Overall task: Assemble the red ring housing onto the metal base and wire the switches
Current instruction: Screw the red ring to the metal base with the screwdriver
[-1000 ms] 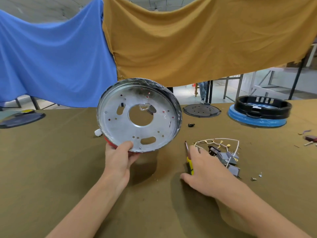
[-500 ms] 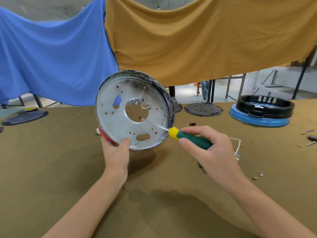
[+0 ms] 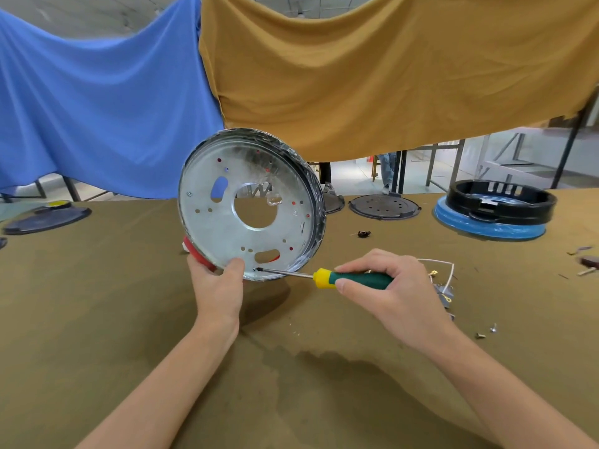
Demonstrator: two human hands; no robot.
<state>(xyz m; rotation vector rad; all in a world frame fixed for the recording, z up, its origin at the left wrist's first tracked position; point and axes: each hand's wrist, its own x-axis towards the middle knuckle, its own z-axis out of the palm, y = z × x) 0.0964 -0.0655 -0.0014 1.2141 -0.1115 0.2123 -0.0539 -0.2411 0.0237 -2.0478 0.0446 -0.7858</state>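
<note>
Head view: the left hand (image 3: 217,286) holds the round silvery metal base (image 3: 249,205) by its lower edge, thumb pressed on the shiny face and fingers curled behind, so the disc stands nearly upright above the olive-brown cloth-covered table (image 3: 129,319), its face turned toward the camera. The base sits directly above this hand. It is a shallow dish with a large round central hole, an oblong slot to the upper left of it, another slot near the bottom, and many small drilled holes; its raised rim looks dark and reflective. The red ring housing (image 3: 197,252) peeks out behind the lower left edge of the base, just beside the left fingers, and red also shows through several small holes and the bottom slot.

The right hand (image 3: 393,290) is clenched around the green handle of a screwdriver with a yellow collar (image 3: 343,278). Its thin metal shaft runs left, nearly level, and the tip touches the base near the bottom rim, just right of the left thumb.

Behind the right hand, a bundle of white wires with grey switches (image 3: 442,283) lies on the table, partly hidden.
</note>
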